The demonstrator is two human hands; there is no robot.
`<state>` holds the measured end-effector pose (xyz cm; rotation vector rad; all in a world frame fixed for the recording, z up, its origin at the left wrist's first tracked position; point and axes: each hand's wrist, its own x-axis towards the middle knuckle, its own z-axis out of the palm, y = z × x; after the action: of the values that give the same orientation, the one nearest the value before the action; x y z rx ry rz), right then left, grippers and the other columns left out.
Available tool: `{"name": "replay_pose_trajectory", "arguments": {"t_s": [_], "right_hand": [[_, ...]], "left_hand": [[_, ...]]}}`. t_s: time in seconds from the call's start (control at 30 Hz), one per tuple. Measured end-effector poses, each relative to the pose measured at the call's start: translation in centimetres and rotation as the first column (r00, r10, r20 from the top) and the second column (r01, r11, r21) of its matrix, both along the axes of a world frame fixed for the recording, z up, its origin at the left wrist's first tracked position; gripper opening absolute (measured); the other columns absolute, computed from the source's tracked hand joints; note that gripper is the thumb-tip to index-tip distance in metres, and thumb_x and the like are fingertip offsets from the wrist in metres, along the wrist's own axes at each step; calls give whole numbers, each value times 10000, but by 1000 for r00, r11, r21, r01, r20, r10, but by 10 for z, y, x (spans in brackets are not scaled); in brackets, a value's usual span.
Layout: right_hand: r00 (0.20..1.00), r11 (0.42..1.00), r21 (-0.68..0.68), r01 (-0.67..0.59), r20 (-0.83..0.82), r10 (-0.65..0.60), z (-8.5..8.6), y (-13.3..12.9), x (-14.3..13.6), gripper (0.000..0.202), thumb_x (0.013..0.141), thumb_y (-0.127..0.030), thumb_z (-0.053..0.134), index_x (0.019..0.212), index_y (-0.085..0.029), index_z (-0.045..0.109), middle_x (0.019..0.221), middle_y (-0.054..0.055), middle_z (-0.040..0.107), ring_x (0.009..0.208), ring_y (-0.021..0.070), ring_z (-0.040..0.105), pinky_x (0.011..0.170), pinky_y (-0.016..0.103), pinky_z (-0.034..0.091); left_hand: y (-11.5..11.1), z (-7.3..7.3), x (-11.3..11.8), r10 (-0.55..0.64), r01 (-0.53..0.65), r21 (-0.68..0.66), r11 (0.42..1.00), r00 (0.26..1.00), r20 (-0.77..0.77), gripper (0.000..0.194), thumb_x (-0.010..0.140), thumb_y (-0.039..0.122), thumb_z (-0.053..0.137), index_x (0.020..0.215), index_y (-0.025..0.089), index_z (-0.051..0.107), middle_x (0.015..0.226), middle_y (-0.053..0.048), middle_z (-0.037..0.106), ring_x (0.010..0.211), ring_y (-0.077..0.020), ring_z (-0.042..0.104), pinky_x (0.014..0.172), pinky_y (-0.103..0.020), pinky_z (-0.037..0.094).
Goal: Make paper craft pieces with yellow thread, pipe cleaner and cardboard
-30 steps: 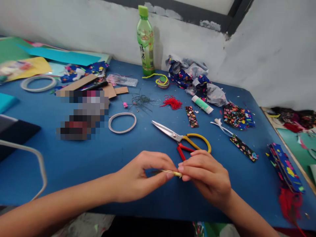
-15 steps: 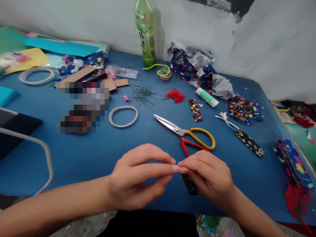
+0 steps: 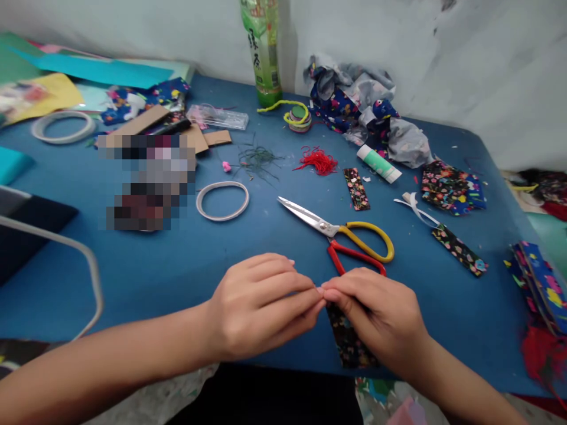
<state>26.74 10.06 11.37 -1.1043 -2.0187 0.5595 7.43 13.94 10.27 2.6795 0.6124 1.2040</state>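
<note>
- Black floral fabric-covered strip [image 3: 348, 339] showed beneath the right hand [image 3: 385, 319], close to the front edge of the blue worktop [image 3: 159, 283]; whether it was held or lying loose could not be told.
- The right thumb and forefinger were pinched together, meeting the fingertips of the left hand [image 3: 266, 301], whose fingers were bent and close together. Anything between them was hidden; the close pinch suggested fine control over something small.
- Scissors with one yellow and one red handle [image 3: 328, 228] lay just beyond, handles angled towards the right hand, probably for an easy reach.
- A thin white ring [image 3: 222, 218] lay left of the blades; a small black floral strip [image 3: 357, 189] and a tangle of red thread [image 3: 318, 162] lay farther back.
- A white-and-green tube [image 3: 378, 164] rested near crumpled blue patterned fabric [image 3: 334, 109]; no words on it were legible.
- A green plastic bottle [image 3: 264, 56] stood upright near the back edge, perhaps kept clear of the handwork. Its dark characters seemed to read 綠茶, "green tea"; no brand was readable.
</note>
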Motion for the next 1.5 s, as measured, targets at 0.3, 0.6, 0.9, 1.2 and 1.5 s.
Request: {"name": "replay_pose_trajectory", "arguments": {"t_s": [0.3, 0.6, 0.9, 1.2, 1.5], "right_hand": [[999, 997, -71, -36, -18, 35, 0, 2, 2, 112, 875, -166, 581, 950, -152, 663, 843, 34, 721, 782, 118, 669, 739, 212, 542], [1000, 999, -44, -29, -4, 29, 3, 2, 3, 78, 851, -152, 596, 885, -170, 665, 775, 24, 712, 714, 121, 672, 691, 216, 552], [999, 999, 36, 24, 32, -25, 3, 2, 6, 74, 824, -104, 601, 846, -155, 650, 740, 20, 688, 682, 106, 644, 680, 195, 529], [999, 991, 136, 12, 33, -17, 1, 2, 7, 115, 833, -106, 600, 903, -192, 631, 773, 11, 692, 672, 119, 627, 672, 252, 526], [995, 983, 181, -35, 103, 16, -1, -1, 9, 140, 828, -108, 611, 946, -179, 629, 768, 15, 687, 692, 130, 622, 704, 279, 521]], "left_hand": [[4, -2, 2, -38, 56, -375, 925, 998, 56, 86, 879, 168, 555, 820, 149, 615, 724, -18, 665, 647, -90, 604, 608, -174, 509], [5, 5, 3, -44, 161, -675, 720, 981, 187, 121, 843, 104, 552, 736, 141, 597, 677, 4, 602, 598, -71, 543, 556, -150, 466], [7, 12, -1, -10, 155, -639, 753, 974, 225, 137, 863, 121, 539, 730, 144, 564, 660, -1, 576, 595, -82, 530, 542, -171, 459], [6, 11, -7, -138, 213, -406, 889, 969, 205, 132, 885, 131, 511, 922, 136, 638, 813, -67, 673, 723, -126, 625, 665, -218, 541], [6, 10, -3, -97, 127, -359, 925, 990, 100, 107, 843, 106, 568, 912, 145, 640, 806, -58, 674, 723, -121, 629, 657, -220, 536]]}}
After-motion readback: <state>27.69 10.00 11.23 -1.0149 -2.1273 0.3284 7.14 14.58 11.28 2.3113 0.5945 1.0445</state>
